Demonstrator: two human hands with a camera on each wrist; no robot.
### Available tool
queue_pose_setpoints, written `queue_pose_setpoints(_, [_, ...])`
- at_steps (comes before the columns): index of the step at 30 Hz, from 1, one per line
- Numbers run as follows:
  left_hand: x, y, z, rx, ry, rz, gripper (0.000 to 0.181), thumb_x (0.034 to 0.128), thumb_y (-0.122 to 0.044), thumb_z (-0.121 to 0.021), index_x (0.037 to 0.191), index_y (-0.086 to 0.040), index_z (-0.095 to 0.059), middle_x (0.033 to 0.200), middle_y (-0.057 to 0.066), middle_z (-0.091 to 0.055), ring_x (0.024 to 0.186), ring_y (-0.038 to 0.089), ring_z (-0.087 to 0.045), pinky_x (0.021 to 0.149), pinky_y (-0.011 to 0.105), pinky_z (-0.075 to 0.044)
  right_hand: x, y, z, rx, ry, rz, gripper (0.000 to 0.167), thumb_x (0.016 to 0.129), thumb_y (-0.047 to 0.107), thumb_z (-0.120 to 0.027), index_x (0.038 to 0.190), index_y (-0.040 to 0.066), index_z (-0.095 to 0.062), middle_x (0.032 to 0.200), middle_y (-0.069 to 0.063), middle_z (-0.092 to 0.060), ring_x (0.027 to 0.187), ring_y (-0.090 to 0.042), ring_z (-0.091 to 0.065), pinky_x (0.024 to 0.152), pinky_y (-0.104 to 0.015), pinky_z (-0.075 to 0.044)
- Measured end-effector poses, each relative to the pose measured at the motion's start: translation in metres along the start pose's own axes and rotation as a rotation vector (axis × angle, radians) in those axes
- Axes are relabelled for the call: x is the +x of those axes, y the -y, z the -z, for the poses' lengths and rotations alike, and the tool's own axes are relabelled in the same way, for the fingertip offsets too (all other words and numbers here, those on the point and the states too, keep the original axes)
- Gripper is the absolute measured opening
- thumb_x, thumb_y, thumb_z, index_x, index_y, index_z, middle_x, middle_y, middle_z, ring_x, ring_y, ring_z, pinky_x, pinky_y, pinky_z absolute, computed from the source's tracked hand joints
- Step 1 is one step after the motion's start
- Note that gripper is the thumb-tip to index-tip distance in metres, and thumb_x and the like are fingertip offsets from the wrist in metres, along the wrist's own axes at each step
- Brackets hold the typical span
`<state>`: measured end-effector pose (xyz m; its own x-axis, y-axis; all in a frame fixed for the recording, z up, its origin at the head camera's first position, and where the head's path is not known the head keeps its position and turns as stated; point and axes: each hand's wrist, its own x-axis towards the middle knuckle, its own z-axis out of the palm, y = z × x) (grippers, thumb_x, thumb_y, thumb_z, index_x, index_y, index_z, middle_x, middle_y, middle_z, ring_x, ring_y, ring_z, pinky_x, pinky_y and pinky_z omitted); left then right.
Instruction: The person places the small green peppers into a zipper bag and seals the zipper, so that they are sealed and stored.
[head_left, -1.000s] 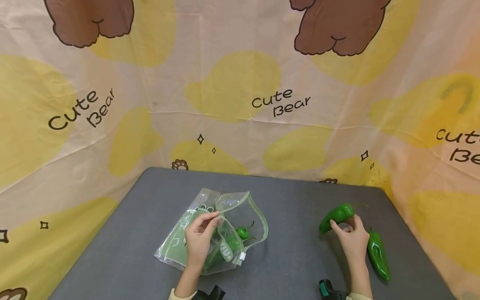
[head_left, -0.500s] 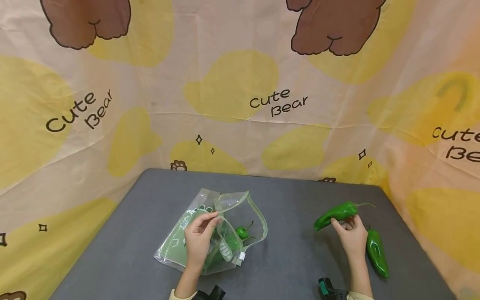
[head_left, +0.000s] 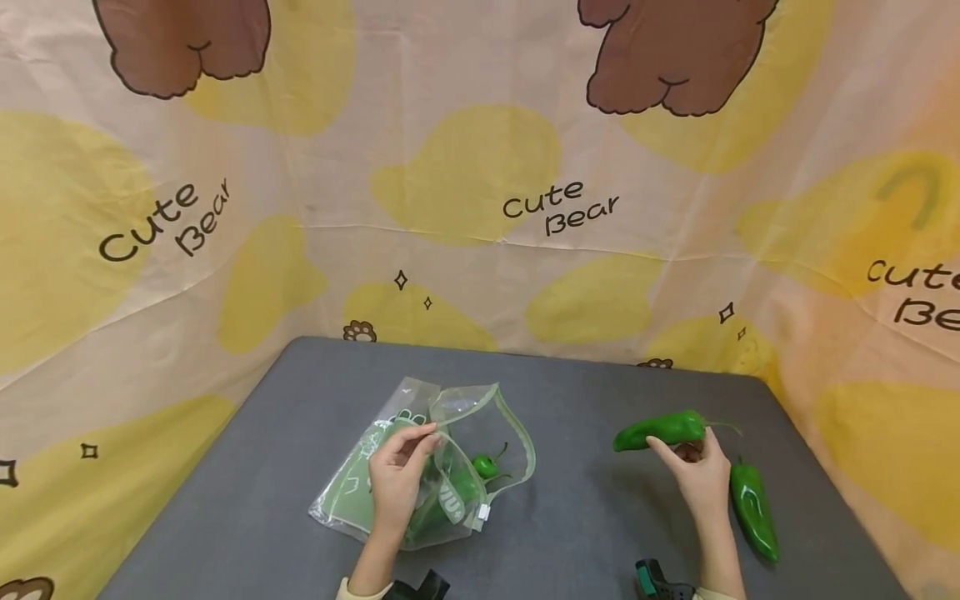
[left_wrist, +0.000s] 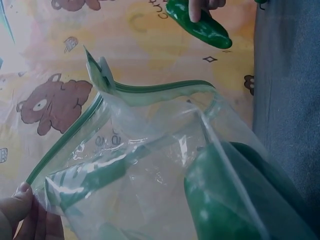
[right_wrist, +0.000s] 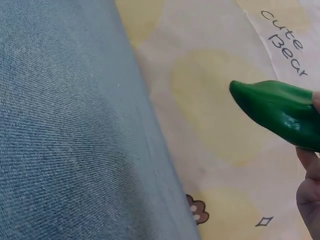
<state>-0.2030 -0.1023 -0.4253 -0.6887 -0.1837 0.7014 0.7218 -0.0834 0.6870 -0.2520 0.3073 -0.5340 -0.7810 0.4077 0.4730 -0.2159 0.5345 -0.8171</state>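
Observation:
My left hand pinches the green-edged rim of a clear zip bag between thumb and fingers, and the bag's mouth gapes toward the right. Inside lie green peppers, seen through the plastic; how many is hard to tell. Over on the right, my right hand holds a long green pepper above the table, its tip pointing left and its stem right. The right wrist view shows the same green pepper between thumb and fingers at the right edge, with most of that hand cut off.
Another green pepper lies on the grey table, right of my right forearm. The bag's white slider sits at the near corner of its mouth. A printed cloth hangs behind the table.
The pepper in my right hand has shifted left and turned from slanting to nearly level. My left hand and the bag have stayed in place.

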Motion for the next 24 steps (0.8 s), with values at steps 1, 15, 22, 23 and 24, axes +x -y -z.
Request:
queue_pose_setpoints(1, [0.000,0.000,0.000,0.002,0.002,0.001,0.015,0.0766,0.019,-0.057,0.091,0.015,-0.059,0.081,0.011,-0.064,0.073,0.012,-0.062,0.064,0.023,-0.053,0.001,-0.001,0.000,0.004,0.001,0.003,0.044,0.068,0.029,-0.079,0.101,0.022,-0.052,0.065,-0.003,-0.052,0.053,-0.017,-0.046,0.043,-0.024,-0.036])
queue_pose_setpoints(15, [0.001,0.001,-0.001,-0.033,0.005,-0.040,0.016,0.0757,0.022,-0.056,0.091,0.016,-0.059,0.082,0.012,-0.064,0.073,0.013,-0.062,0.065,0.021,-0.052,0.002,0.019,0.010,0.015,0.107,0.055,0.052,0.070,0.020,-0.078,0.113,0.019,-0.050,0.068,-0.002,-0.055,0.053,-0.012,-0.049,0.042,-0.021,-0.035])
queue_pose_setpoints(22, [0.000,0.000,-0.001,-0.022,0.002,-0.016,0.017,0.0751,0.023,-0.056,0.090,0.016,-0.059,0.082,0.010,-0.064,0.073,0.013,-0.062,0.065,0.022,-0.052,-0.011,0.102,0.025,0.027,0.183,0.099,0.048,0.074,0.013,-0.074,0.114,0.008,-0.048,0.072,-0.002,-0.057,0.056,-0.010,-0.051,0.046,-0.019,-0.039])
queue_pose_setpoints(23, [0.000,0.000,-0.001,-0.017,0.000,-0.010,0.017,0.0748,0.023,-0.056,0.090,0.017,-0.059,0.082,0.011,-0.064,0.073,0.012,-0.062,0.064,0.021,-0.052,-0.011,0.104,0.027,0.035,0.198,0.120,0.050,0.075,0.010,-0.073,0.117,0.008,-0.047,0.075,0.000,-0.058,0.058,-0.008,-0.052,0.046,-0.018,-0.039])
queue_pose_setpoints(24, [0.000,0.000,-0.001,-0.013,-0.003,-0.006,0.016,0.0744,0.023,-0.056,0.089,0.017,-0.058,0.081,0.011,-0.064,0.072,0.012,-0.062,0.064,0.021,-0.052,-0.012,0.106,0.027,0.053,0.206,0.126,0.053,0.074,0.006,-0.073,0.120,0.007,-0.046,0.078,0.002,-0.059,0.059,-0.007,-0.053,0.046,-0.017,-0.039])
